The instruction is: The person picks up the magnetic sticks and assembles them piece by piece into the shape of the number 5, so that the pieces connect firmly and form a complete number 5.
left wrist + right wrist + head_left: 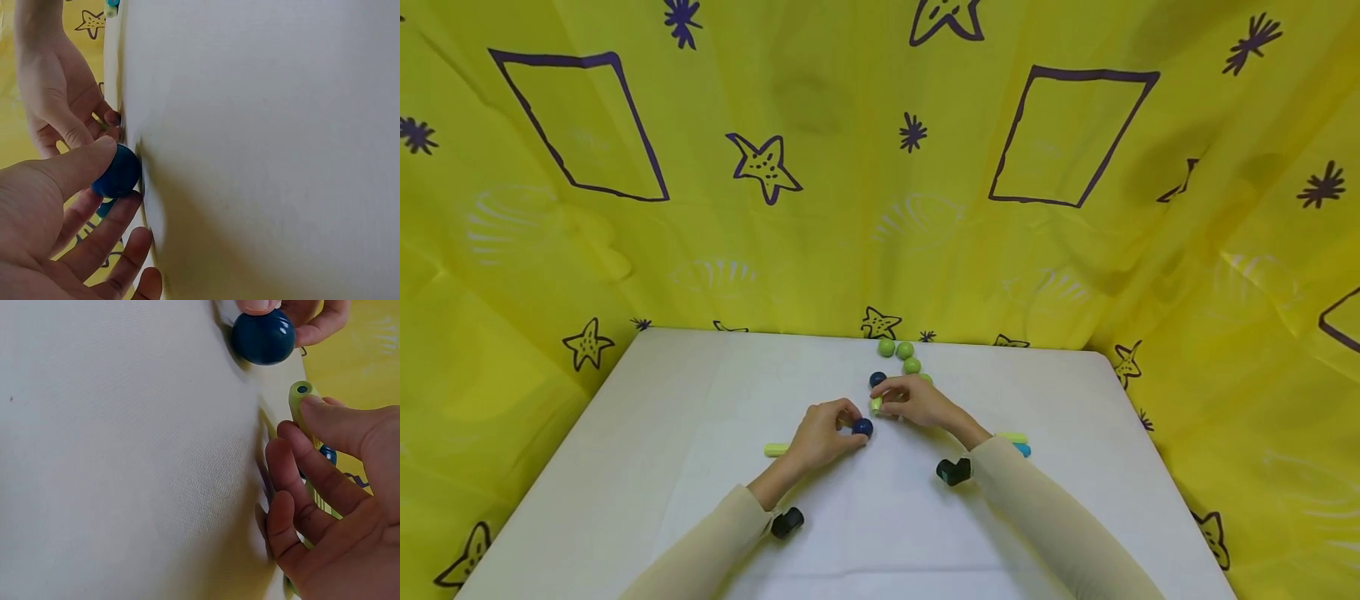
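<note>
My left hand [822, 435] pinches a dark blue ball [862, 428] between thumb and fingers, low over the white table. Just right of it, my right hand [919, 402] pinches a short yellow-green stick [876, 406] between thumb and forefinger. In the right wrist view, the end of this stick [299, 394] has a small dark hole and faces the held ball [264, 337], with a gap between them. A second dark blue ball [877, 379] lies at the stick's far end; whether they are joined I cannot tell.
Several light green balls [905, 351] lie beyond my right hand. A yellow-green stick [775, 450] shows left of my left hand. Beside my right forearm lie another yellow-green stick [1013, 437] and a blue piece [1022, 449]. A yellow patterned curtain [827, 250] surrounds the white table [865, 517].
</note>
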Motion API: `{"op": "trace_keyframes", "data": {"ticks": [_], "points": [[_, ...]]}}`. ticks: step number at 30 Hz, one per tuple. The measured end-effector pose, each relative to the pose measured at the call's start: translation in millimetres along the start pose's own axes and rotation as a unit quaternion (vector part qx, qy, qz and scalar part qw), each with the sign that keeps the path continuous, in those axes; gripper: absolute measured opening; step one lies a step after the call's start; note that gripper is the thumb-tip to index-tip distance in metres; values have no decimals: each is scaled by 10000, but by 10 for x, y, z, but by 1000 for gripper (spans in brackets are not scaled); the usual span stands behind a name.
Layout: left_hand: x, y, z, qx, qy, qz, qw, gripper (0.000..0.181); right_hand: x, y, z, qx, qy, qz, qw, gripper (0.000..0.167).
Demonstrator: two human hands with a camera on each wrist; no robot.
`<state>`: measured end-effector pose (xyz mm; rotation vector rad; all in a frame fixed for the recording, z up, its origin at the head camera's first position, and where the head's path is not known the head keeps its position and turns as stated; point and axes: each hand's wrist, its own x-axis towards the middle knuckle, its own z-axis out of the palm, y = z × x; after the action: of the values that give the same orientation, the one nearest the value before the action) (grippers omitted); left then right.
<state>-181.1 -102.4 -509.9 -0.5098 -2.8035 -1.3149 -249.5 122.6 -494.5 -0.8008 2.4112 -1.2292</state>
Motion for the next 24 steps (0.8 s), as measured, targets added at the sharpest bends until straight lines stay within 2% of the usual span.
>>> {"op": "trace_keyframes", "data": {"ticks": [4,14,24], "points": [[23,0,61,-26,158,27,9999,24,2,17,-2,62,1,93,9999,24],[67,55,208,67,253,172,9995,23,5,5,-21,39,-51,250,9997,21],[56,81,234,243,596,13,9979,25,3,37,-16,31,-113,149,9998,19]]}}
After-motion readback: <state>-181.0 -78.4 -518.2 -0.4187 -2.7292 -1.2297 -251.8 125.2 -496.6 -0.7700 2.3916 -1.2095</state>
